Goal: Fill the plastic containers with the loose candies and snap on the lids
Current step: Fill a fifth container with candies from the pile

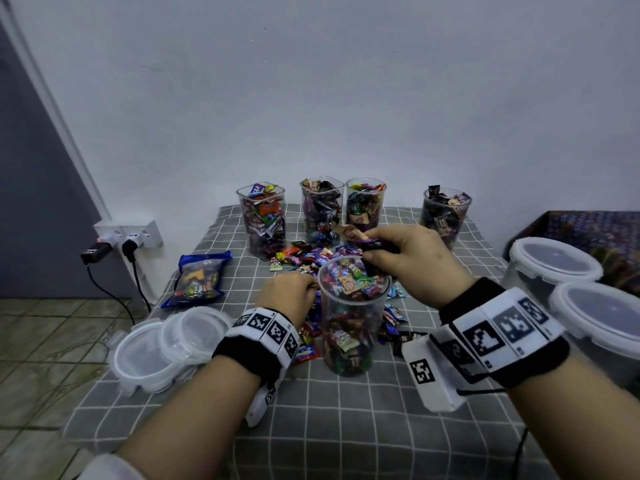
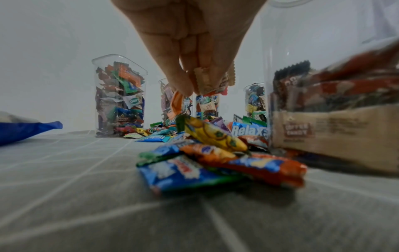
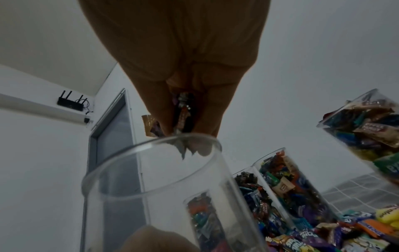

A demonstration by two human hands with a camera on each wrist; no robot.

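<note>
A tall clear container (image 1: 351, 317) stands in the middle of the checked cloth, mostly full of wrapped candies. My right hand (image 1: 384, 252) hovers over its rim (image 3: 151, 150) and pinches several candies (image 3: 182, 112) between bunched fingertips. My left hand (image 1: 298, 289) is just left of the container, low over the loose candy pile (image 2: 207, 150), pinching several candies (image 2: 207, 81) in its fingertips. More loose candies (image 1: 311, 256) lie behind the container.
Several filled open containers (image 1: 265, 220) stand in a row at the back. Clear lids (image 1: 162, 344) are stacked at the left edge. A blue candy bag (image 1: 199, 280) lies left. Two lidded tubs (image 1: 554, 265) sit right. A wall socket (image 1: 128, 237) with plugs is left.
</note>
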